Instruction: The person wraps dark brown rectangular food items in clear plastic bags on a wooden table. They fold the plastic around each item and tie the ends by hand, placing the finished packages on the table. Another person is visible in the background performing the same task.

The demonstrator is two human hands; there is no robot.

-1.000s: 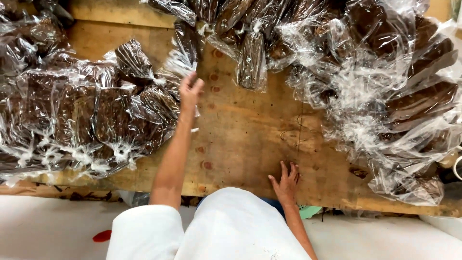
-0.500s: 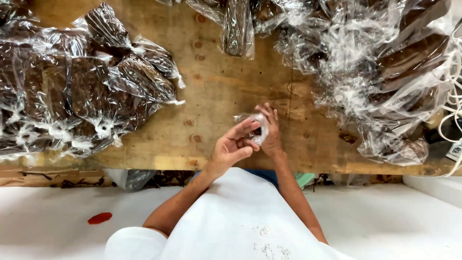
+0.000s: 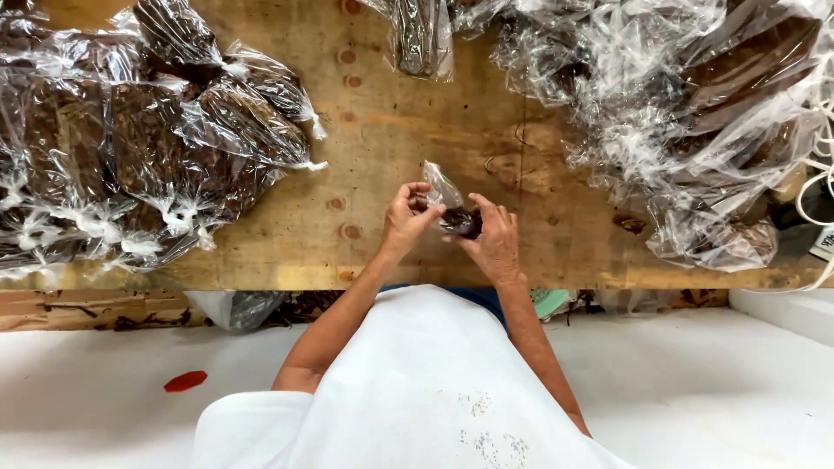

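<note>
A: Two hands on one small clear bag (image 3: 452, 207) of dark brown stuff, held over the worktop (image 3: 391, 139).
B: Fingers?
A: Left hand (image 3: 407, 221) pinches the crinkly film; right hand (image 3: 495, 243) cups beneath.
B: Progress?
A: Tied bags (image 3: 148, 156) piled left of the fingers look done; loose open bags (image 3: 695, 113) heaped right look left to do.
</note>
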